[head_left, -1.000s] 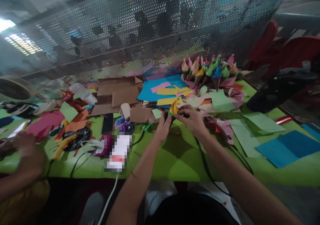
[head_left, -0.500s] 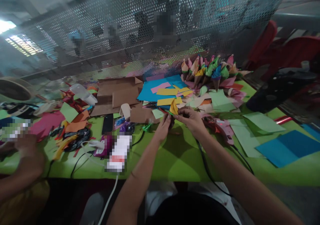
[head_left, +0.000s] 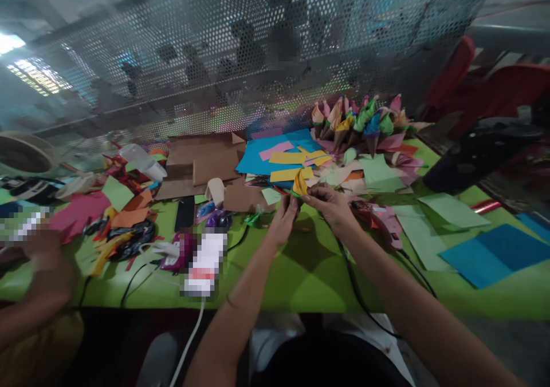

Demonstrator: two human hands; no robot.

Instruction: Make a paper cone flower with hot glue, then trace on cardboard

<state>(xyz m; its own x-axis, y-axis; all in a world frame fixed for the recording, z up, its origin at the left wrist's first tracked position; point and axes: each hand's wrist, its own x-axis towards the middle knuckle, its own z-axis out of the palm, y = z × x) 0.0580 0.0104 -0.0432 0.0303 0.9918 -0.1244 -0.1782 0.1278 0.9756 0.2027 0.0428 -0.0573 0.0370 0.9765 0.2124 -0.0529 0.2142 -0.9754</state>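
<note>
A small paper ice cream cone (head_left: 300, 183) with a yellow swirled top and a green band below it stands upright between my two hands. My left hand (head_left: 284, 218) is closed around its lower part, which the fingers mostly hide. From the right, the pinched fingertips of my right hand (head_left: 330, 206) touch the cone at the green band. Just right of my right hand lies a pink glue gun (head_left: 389, 228) with a black cord. Behind my hands are yellow paper strips (head_left: 290, 174) and a small pale green paper piece (head_left: 271, 196).
Several finished paper cones (head_left: 372, 123) stand at the back right. Blue sheets (head_left: 498, 255), brown card (head_left: 215, 166) and a dark tumbler (head_left: 462, 152) surround the work spot on the green table (head_left: 275, 289). A phone with a cable (head_left: 205, 264) lies left; another person's hand (head_left: 45, 252) is at far left.
The yellow-topped cone has risen and turned slightly more upright in my hands. Both hands keep their hold with only small finger movements.
</note>
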